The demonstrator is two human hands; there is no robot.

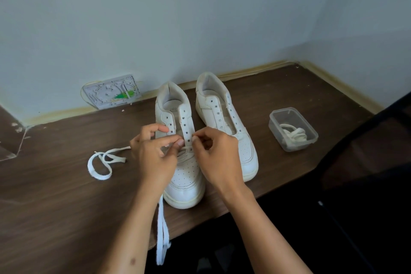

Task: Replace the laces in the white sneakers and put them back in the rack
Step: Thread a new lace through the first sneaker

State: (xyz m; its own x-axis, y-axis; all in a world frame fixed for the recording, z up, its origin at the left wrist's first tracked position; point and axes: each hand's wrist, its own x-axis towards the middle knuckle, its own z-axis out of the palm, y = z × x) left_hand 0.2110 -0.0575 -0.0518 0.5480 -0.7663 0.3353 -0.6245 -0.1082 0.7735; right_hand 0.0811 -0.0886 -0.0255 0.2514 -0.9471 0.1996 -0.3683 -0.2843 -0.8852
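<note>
Two white sneakers are stood side by side on a brown wooden counter (66, 207), toes pointed toward the viewer, heels toward a pale wall. The left sneaker (185, 176) is being laced: a white lace (100, 162) is threaded through its lowest eyelets, one end looped on the counter to the left, the other hung over the front edge. The left hand (155, 151) is held over the sneaker's left eyelet row, its grip pinched on the lace. The right hand (216, 153) is curled at the right eyelet row, thumb and forefinger pressed together on the lace. The right sneaker (226, 122) is unlaced. A clear tub (293, 129) with a coiled lace is set further right.
</note>
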